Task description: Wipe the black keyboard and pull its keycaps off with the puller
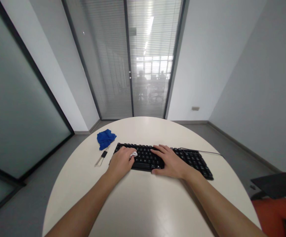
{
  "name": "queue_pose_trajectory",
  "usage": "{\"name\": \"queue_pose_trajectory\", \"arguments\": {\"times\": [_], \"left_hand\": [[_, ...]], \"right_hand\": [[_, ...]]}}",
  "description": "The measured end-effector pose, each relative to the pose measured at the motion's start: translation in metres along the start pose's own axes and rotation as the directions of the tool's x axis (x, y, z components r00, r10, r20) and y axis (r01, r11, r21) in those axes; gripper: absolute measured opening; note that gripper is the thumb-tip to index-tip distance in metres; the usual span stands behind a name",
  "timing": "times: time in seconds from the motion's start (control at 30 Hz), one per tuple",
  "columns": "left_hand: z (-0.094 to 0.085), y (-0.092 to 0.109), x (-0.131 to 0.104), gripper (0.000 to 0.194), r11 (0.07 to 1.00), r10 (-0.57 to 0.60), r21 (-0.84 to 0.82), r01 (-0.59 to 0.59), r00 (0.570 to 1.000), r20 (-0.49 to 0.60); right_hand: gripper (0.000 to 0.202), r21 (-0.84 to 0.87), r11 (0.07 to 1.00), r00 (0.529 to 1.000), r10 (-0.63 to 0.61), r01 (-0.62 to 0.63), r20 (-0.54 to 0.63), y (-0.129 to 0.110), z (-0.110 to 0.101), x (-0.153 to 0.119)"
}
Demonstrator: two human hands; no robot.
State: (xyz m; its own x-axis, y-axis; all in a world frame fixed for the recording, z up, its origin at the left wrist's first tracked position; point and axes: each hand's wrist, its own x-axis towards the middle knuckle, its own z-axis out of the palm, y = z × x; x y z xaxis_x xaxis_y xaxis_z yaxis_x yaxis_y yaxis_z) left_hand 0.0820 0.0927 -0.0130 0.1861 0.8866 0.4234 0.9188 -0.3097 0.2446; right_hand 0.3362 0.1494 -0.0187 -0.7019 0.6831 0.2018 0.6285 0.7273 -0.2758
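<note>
The keyboard (144, 155) lies flat on the pale round counter (138, 204), with its right end closer to the right edge than its left end is to the left edge. It is long and black, and its dark keys carry small pale marks, which are too small for me to read. Its number block (197, 162) shows beyond my right hand, and the lower right corner of the keyboard points a little toward me. From its far side one thin dark cable (210, 152) goes out to the right edge of the counter.

My left grip (121, 161) is over the left part of the keyboard, closed on a small white wad (134, 154), which I pinch between thumb and fingers. My right grip (173, 163) is open and rests on the keyboard near its middle, the fingers spread over the keys and the thumb at the near side.

Toward the left edge of the counter lie a crumpled blue cloth (105, 138) and, just beside it, a small black piece (104, 154) with thin pale wires.
</note>
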Motion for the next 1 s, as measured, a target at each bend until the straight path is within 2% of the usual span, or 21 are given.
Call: {"name": "queue_pose_trajectory", "arguments": {"times": [0.17,0.27,0.4,0.53,0.7,0.87,1.0], "left_hand": [[-0.008,-0.001,0.001,0.028,0.999,0.022,-0.05,-0.019,0.997,0.069],[-0.009,-0.002,0.001,0.028,0.997,0.015,-0.08,-0.01,0.999,0.052],[0.002,-0.008,0.001,0.032,0.99,0.023,-0.135,-0.027,0.999,-0.033],[0.011,-0.009,0.002,0.036,0.977,0.111,-0.184,-0.107,0.994,0.013],[0.003,-0.004,0.004,0.033,0.975,0.188,-0.134,-0.177,0.979,0.078],[0.001,-0.002,0.003,0.033,0.983,0.154,-0.102,-0.152,0.988,0.018],[0.005,-0.001,0.002,0.036,0.98,0.17,-0.107,-0.165,0.985,0.037]], "right_hand": [[0.091,0.003,1.0,1.0,-0.011,0.011,-0.019,0.002,0.002,0.0],[0.092,0.008,1.0,1.0,-0.018,0.018,-0.021,0.004,0.003,-0.001],[0.091,0.017,1.0,1.0,-0.016,0.017,-0.014,0.004,0.003,-0.001],[0.09,0.014,1.0,0.999,-0.02,0.02,-0.025,0.004,0.004,-0.001],[0.091,-0.005,1.0,1.0,-0.013,0.013,-0.017,0.002,0.003,0.0],[0.091,-0.003,1.0,1.0,-0.023,0.023,-0.021,0.001,0.001,0.0],[0.089,0.007,1.0,0.999,-0.027,0.028,-0.032,0.001,0.001,0.0]]}}
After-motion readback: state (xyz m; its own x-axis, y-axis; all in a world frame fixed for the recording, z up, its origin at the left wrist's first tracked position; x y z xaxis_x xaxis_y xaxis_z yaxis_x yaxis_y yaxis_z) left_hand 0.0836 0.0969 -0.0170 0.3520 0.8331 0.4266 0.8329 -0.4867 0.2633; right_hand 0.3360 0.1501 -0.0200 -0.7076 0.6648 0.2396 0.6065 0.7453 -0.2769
